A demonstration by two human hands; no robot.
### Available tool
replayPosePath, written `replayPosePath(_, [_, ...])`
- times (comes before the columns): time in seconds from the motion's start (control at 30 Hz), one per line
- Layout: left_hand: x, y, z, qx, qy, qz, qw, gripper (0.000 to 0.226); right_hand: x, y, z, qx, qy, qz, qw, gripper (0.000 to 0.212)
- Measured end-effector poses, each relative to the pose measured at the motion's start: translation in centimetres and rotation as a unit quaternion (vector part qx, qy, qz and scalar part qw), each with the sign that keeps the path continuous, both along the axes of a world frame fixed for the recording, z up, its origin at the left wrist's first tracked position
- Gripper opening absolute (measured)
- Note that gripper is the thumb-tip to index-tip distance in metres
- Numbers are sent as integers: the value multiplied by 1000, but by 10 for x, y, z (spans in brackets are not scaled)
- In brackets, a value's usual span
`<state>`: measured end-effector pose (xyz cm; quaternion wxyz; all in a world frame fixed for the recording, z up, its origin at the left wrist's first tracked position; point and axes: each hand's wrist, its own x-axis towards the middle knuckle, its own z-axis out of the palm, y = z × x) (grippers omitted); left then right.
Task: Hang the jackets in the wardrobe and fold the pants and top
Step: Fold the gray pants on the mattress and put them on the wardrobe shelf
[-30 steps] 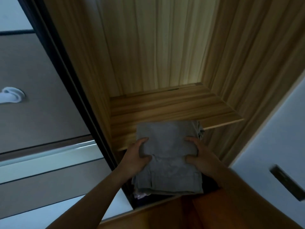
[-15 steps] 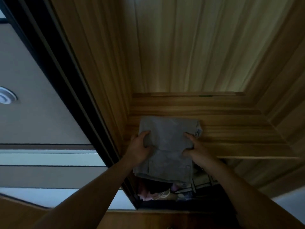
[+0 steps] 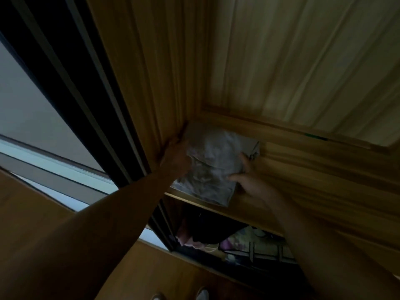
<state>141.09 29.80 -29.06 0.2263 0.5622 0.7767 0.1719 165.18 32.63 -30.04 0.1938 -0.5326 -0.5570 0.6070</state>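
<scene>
At frame centre, my right grip (image 3: pixel 249 182) pinches the folded grey pants (image 3: pixel 213 167) near the shelf (image 3: pixel 303 169) lip. I cannot tell the blurred left grip's (image 3: pixel 176 158) state. Careless release could drag them off, unfolding.

Your 2 arms show bare along their whole visible length: your left forearm (image 3: pixel 104 224) and your right forearm (image 3: pixel 324 245) carry skin only, from the lower edge of view up to the wrists. Your left hand (image 3: pixel 176 156) and right hand (image 3: pixel 246 180) are bare too, both blurred in dim light. At the bottom edge, 2 pale rounded tips (image 3: pixel 202 294) look like your footwear; whether shoes or slippers, you cannot tell.
</scene>
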Motion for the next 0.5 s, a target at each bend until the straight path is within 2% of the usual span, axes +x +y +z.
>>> replayPosePath(0.1, [-3,4,-29,-49,67,-18,996,50,2,1,-26,84,-198,69,974,88])
replayPosePath(0.13, [1,4,-35,-51,85,-33,994,49,2,2,-33,111,-233,76,963,81])
replayPosePath(0.23, [15,12,-34,-18,125,-90,988,52,-9,4,-41,210,-273,56,937,72])
replayPosePath(0.33, [16,33,-44,29,178,-136,974,54,-34,18,-55,303,-345,35,888,79])
replayPosePath(0.43, [13,40,-77,17,228,-180,957,64,-50,26,-75,316,-385,43,866,95])
replayPosePath(0.5, [11,34,-102,1,236,-174,956,69,-52,23,-92,313,-412,74,853,95])
